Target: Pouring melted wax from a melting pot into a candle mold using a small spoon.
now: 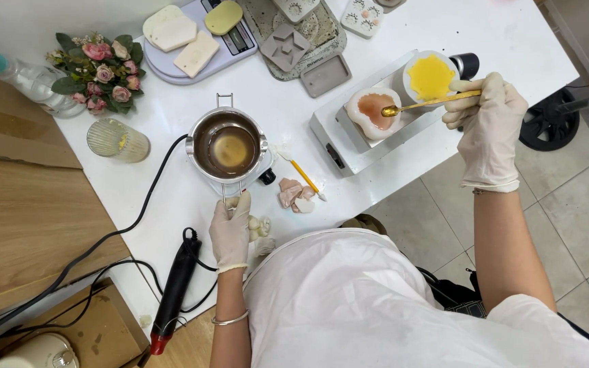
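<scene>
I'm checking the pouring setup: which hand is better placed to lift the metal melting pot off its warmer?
Left. The left hand already grips the wire handle of the metal melting pot, directly in front of the body. The right hand is off to the side, holding a gold spoon over the heart-shaped mould.

Bright, even, diffuse light fills the head view, leaving only faint soft shadows on the white table [499,34], which is near washed out toward the top, with a dull sheen in the metal melting pot [227,146], sharp focus and slight wide-angle bending at the edges.
</scene>
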